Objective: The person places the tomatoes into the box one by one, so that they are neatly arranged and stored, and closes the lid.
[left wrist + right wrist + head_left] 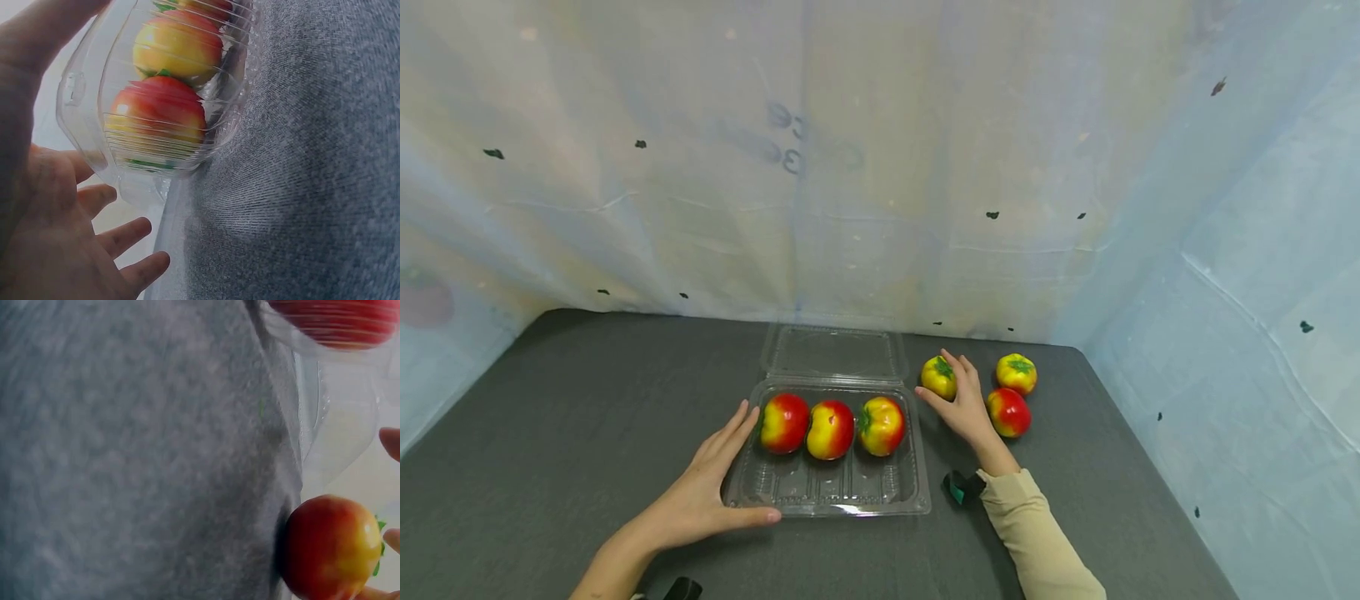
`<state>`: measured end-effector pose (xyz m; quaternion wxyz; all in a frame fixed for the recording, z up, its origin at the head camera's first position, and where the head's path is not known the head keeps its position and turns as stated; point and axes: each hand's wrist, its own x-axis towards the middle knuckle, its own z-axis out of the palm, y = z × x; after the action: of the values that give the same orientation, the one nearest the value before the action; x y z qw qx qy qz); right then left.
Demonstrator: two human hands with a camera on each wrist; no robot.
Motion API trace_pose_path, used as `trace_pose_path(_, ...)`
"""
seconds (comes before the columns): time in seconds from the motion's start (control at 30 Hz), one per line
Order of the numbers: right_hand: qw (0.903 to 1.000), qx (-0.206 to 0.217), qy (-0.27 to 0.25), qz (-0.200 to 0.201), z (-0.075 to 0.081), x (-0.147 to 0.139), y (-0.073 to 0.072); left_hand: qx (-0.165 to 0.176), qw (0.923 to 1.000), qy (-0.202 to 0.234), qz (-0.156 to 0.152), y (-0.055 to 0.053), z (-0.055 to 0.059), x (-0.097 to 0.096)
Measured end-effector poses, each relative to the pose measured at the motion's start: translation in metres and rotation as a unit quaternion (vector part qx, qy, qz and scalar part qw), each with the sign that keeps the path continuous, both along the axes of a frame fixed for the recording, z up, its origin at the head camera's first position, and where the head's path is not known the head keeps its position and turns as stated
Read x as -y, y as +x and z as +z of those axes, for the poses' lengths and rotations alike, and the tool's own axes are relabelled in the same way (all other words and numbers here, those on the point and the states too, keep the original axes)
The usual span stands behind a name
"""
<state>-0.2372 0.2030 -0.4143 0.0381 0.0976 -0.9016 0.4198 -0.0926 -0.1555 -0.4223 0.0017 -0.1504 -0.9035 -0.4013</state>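
Fingers apart on both hands, neither clamped on anything: the right hand (966,408) is spread around the leafy top of a lone fruit (937,379), its thumb on the side toward the plastic box (827,510). The wrist view cuts off much of this hand, so whether a fingertip already touches the skin is hard to say. That fruit sits on the table (1090,500), just right of the box and apart from it.

For a sound pick, the fingers would best come lower, to the widest part, with thumb and fingers facing each other; the glossy skin may slip if pinched near the leaves. A straight lift before any sideways travel should clear the box wall.

The left hand (703,492) lies along the box's left side with the thumb by its front edge, well placed to steady it; light pressure should do, as thin plastic may flex.

The clear lid (835,354) is folded back behind the base. Across the rear of the base stand the left fruit (785,423), the middle fruit (831,430) and the right fruit (882,426); the ribbed front hollows hold none.
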Motion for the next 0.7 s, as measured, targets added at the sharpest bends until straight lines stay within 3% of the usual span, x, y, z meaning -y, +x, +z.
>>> trace_pose_path(0.7, 0.9984, 0.011, -0.029, -0.048, -0.0053, -0.0041, -0.0051, -0.005, 1.0, 0.001, -0.006, 0.001, 0.0026, 0.0004)
